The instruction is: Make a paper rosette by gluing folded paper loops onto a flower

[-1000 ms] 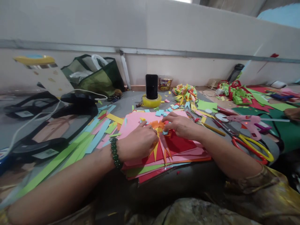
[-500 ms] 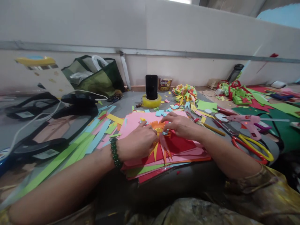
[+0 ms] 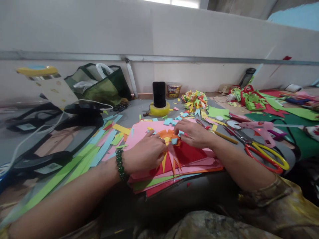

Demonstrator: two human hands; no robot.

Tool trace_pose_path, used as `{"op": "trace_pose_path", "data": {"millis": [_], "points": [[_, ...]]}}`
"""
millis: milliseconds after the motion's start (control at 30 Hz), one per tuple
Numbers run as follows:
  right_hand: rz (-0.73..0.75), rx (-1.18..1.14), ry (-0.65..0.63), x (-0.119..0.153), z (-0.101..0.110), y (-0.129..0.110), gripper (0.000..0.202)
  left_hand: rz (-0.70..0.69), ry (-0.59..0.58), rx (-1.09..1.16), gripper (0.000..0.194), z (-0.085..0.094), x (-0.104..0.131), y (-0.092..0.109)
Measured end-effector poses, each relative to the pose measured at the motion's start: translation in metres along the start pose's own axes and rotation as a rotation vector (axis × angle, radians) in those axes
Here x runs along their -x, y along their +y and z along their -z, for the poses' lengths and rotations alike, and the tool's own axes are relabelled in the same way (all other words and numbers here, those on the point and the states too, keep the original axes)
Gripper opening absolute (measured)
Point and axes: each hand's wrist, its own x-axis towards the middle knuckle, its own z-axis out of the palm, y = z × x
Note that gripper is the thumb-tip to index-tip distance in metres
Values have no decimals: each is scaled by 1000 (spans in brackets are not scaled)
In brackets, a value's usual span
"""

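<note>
Flanking one paper flower: left fingers, right fingers; beyond, one phone.

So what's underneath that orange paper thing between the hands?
The pointed tails of the orange paper thing lie over a red sheet on a stack of coloured paper. What's directly beneath its middle is covered; the left hand and right hand hide parts too.

Beyond and left of the left hand, we see a green bag; straight beyond that hand, a phone upright at a yellow tape roll.
</note>
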Motion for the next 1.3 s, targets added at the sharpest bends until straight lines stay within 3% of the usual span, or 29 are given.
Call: {"op": "trace_pose_path", "data": {"millis": [133,333,400,567,733,933,1033,1133,1300], "points": [[-206,33,10,-4,-3,4,21,-24,98,-5,31,-4,-1,2],[-266,54,-37,-8,-4,1,26,-3,152,-46,65,-13,-3,9],[-314,81,-54,-7,-3,-3,28,-14,151,-53,69,-15,-4,12],[-325,38,-33,-6,3,-5,31,-52,98,-62,54,-14,-3,14],[-406,10,45,-3,11,11,27,-38,72,-75,47,-10,-1,13],[-320,-43,-167,-2,10,21,29,0,29,-35,32,-9,1,11],[-389,30,-215,0,13,15,27,35,-5,-15,27,-3,3,11],[-536,167,-63,21,19,8,25,50,-30,27,32,3,4,13],[-664,132,549,105,32,3,26,64,-52,65,33,5,4,14]]}}
